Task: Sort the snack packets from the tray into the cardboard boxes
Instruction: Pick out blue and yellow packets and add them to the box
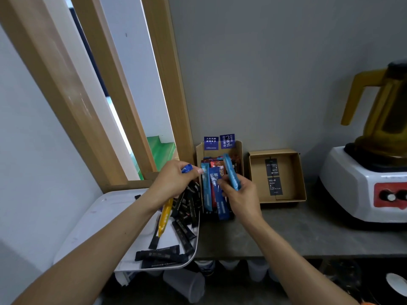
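A white tray (105, 219) at lower left holds several black stick packets (184, 234). My left hand (174, 183) hovers over the tray's far end and grips a yellow stick packet (164, 217) plus a blue one (187, 168). My right hand (239, 194) pinches a light blue stick packet (232, 172), tilted over the left cardboard box (199, 155), which is packed with blue and red packets (217, 201). To its right, a shallow cardboard box (300, 179) holds two black packets (274, 179) lying flat.
A white blender base (356, 186) with a yellow jug (378, 111) stands at the right on the grey counter (308, 234). Wooden posts (163, 84) rise at the back left. Plastic cups (187, 285) sit below the counter edge.
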